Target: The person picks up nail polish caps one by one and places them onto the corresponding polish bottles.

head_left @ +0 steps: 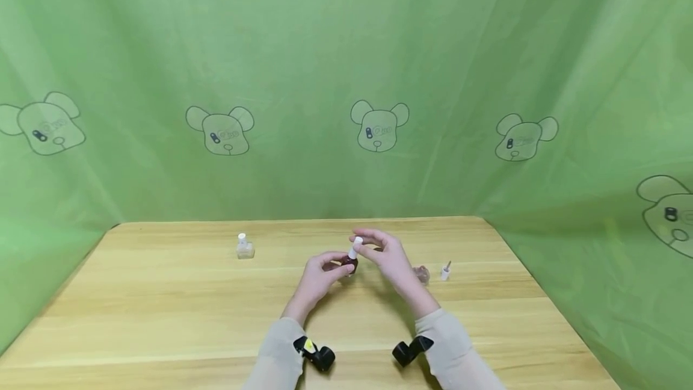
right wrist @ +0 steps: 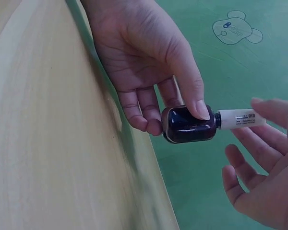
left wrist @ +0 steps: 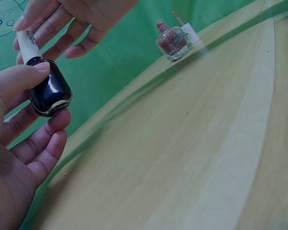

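A dark nail polish bottle (left wrist: 50, 91) with a long white cap (right wrist: 240, 119) is held up above the table, slightly tilted in the head view. My left hand (head_left: 318, 277) grips its glass body, with the thumb across the shoulder below the neck. The thumb and fingertips of my right hand (head_left: 394, 262) pinch the cap near its top, while the other fingers fan out loosely. In the left wrist view the cap sits on the bottle's neck.
An uncapped pink glitter polish bottle (left wrist: 174, 44) stands right of the hands, partly behind the right wrist in the head view. Beside it is a white cap (head_left: 445, 272) with its brush pointing up. A clear polish bottle (head_left: 245, 250) with a white cap stands back left. Green curtain surrounds the table.
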A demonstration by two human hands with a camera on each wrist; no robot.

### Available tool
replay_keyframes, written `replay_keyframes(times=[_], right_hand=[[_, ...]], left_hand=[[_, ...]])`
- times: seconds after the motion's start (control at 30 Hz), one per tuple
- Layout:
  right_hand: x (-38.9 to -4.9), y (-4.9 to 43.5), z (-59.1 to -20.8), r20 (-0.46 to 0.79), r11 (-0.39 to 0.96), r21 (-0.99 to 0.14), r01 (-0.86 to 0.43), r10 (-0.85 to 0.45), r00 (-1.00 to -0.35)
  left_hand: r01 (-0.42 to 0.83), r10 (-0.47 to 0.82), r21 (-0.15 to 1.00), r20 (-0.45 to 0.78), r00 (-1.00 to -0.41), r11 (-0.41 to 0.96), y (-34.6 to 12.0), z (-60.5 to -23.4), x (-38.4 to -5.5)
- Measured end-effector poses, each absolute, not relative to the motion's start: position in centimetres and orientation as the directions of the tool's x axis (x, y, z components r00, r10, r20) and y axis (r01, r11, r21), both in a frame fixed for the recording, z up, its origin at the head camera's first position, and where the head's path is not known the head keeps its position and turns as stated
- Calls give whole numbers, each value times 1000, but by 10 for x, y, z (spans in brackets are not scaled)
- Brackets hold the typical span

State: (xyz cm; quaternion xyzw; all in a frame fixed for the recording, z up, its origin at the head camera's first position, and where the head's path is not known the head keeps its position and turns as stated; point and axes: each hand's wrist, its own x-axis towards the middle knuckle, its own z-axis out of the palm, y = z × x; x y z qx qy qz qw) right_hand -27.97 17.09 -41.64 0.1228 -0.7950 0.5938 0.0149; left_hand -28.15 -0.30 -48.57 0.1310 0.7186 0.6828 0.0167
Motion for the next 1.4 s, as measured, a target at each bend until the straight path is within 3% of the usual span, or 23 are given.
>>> replay_keyframes(times=[0.27,0.57,0.9,1.4], right_hand=[[-279,172,-416,170,231,-946,-226,-239,-956],[-278,173,-419,164,283,-937,-203,-157,-974],[-278,174,-418,156,260,-944,-204,-196,-968],[-279,173,-419,181,350,-917,-194,-72,-981]], left_hand=[[161,219,986,149,-964,35,-5,-485,-282],[157,232,987,148,-961,22,-4,-485,-278],[137,228,990,125,-966,38,-4,-480,-276],[163,248,986,148,-957,39,-3,-487,-280]])
